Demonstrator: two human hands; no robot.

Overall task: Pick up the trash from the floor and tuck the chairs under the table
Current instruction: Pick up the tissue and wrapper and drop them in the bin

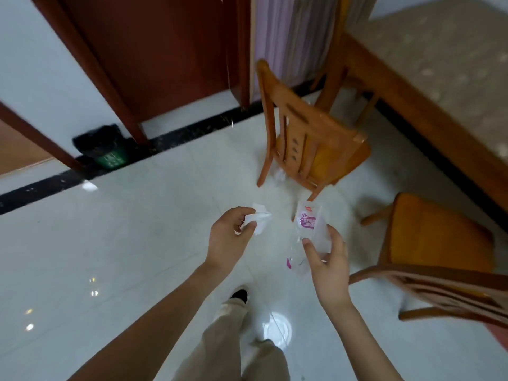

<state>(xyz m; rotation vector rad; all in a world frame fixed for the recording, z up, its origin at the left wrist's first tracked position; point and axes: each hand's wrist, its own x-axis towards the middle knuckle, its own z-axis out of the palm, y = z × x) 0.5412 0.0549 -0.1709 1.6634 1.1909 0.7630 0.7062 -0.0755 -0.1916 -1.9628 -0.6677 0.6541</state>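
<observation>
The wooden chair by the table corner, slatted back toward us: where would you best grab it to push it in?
On the chair, probably the back's top rail, from behind, the side away from the table. That rail is a bare, high bar facing the person, and the seat points toward the table. The left hand and right hand are full now.

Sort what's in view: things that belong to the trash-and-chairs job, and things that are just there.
Job: crumpled paper in the left hand; plastic wrapper in the right hand; paper wad under the far chair; loose white scrap; near chair; table; bin.
Just there: door; curtain.
</observation>
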